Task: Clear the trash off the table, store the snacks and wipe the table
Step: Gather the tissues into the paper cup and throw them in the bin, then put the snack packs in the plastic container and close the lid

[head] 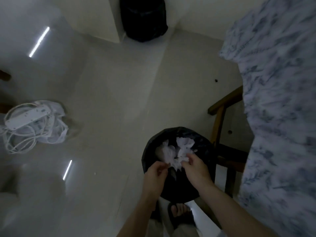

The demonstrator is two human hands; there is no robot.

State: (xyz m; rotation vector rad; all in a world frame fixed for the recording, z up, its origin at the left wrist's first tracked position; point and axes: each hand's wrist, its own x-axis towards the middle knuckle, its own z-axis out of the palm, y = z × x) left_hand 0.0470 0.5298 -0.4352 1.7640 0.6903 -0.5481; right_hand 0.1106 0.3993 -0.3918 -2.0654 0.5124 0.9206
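— Where's the trash?

— Crumpled white paper [172,151], heaped in the mouth of the black-lined bin [149,151]. The bin stands on the floor [111,100], toward its near edge, right of middle.

— Hands?

— Both are over the bin's near rim. The right hand [195,168] has its fingers [189,157] curled into the near side of the paper heap, pinching a wad against the thumb. The left hand [156,170] is just beside the paper. Its fingers [162,166] are bent in toward the thumb and close to the paper's edge. The view is dim and blurred, so I cannot tell whether they grasp anything.

— Beneath the arms?

— One foot in a dark sandal [177,214] is on the floor, just at the bin's near side.

— To the right?

— A wooden frame [220,120] with brown rails and legs stands just beside the bin. A pale cloth with a blue-grey pattern [277,108] hangs over it and fills the right side. What it covers is hidden.

— Farther out?

— At the floor's left edge, well apart from the bin, a white power strip [28,117] lies on its looped cable, partly on a white plastic bag [56,129]. At the far edge a black sack [143,21] sits against the wall corner. Two bright streaks of light reflect off the glossy floor on the left.
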